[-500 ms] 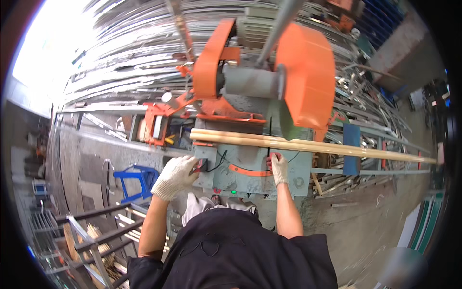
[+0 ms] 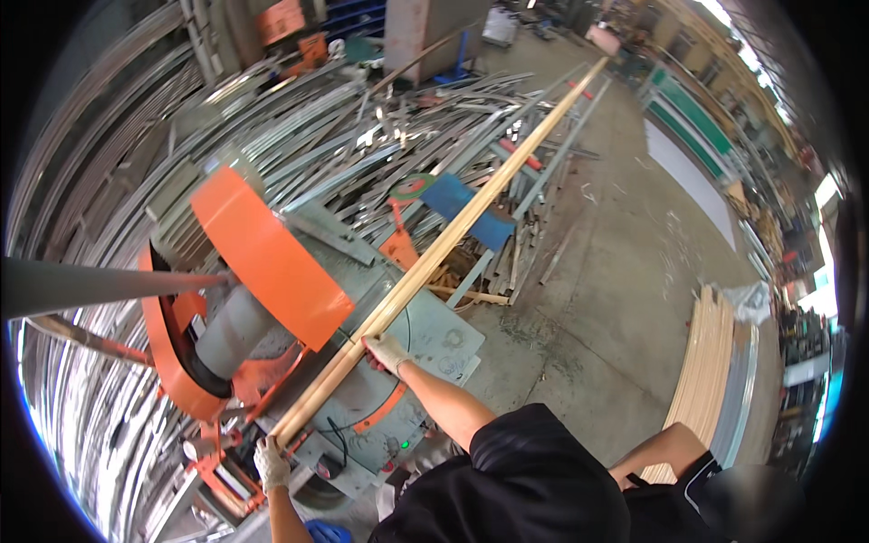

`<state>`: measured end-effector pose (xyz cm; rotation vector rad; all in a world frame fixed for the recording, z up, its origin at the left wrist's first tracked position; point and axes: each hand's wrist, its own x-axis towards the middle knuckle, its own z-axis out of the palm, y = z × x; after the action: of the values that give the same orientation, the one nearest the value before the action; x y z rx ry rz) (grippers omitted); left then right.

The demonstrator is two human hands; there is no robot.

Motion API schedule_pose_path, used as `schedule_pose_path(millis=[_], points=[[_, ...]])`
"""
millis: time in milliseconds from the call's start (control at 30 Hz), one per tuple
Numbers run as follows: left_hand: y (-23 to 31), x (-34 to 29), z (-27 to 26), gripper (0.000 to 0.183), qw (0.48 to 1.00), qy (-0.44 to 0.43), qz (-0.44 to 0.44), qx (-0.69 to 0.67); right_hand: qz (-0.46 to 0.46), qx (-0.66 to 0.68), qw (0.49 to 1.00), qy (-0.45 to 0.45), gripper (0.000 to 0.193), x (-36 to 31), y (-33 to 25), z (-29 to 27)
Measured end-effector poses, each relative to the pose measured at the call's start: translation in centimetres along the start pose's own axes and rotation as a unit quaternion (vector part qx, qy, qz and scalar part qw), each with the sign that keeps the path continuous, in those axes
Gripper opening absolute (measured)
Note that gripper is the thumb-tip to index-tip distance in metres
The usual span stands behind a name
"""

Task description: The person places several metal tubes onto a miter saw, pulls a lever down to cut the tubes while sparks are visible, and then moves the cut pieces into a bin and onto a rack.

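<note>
**Reaching to long pale poles [image 2: 434,257] across the worktop [image 2: 442,328]**

Laid past its edge, over a blue support [image 2: 444,195], with open floor [image 2: 579,362] alongside. Stretching the left hand [image 2: 272,465] to their near end, the right hand [image 2: 388,355] against their side. Cannot tell, for either grip, pinching from spread.

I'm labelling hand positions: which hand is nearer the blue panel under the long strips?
Right. The right hand is beside the long strips, partway along toward the blue panel; the left hand is farther, at their opposite end.
</note>
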<state>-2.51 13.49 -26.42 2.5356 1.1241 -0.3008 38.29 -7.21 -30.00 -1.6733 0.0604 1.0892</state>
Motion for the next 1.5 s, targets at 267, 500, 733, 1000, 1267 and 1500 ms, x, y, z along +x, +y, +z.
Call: schedule_pose_path(millis=[267,500,733,1000,1267,1500], points=[[-4.0,3.1,-2.2,0.041,0.996,-0.008,0.059,-0.067,-0.043,0.005,0.991,0.129,0.047,2.7,2.6,4.0],[-9.1,4.7,-2.3,0.039,0.965,-0.074,0.066,-0.241,-0.149,-0.04,0.969,0.194,0.034,1.8,1.3,6.2],[-13.3,6.4,0.5,0.033,0.941,-0.031,0.078,-0.326,-0.207,-0.025,0.966,0.156,0.039,-3.2,-0.7,8.2],[-10.2,5.6,4.6,0.066,0.893,0.083,0.008,-0.442,-0.174,-0.047,0.971,0.155,0.034,-0.6,5.3,5.3],[-8.1,4.4,4.8,0.06,0.881,0.121,-0.186,-0.418,-0.108,-0.036,0.985,0.133,0.032,-0.8,6.5,5.6],[-6.6,5.3,5.7,0.033,0.886,0.198,-0.207,-0.365,-0.102,0.068,0.986,0.111,0.027,1.6,5.8,7.8]])
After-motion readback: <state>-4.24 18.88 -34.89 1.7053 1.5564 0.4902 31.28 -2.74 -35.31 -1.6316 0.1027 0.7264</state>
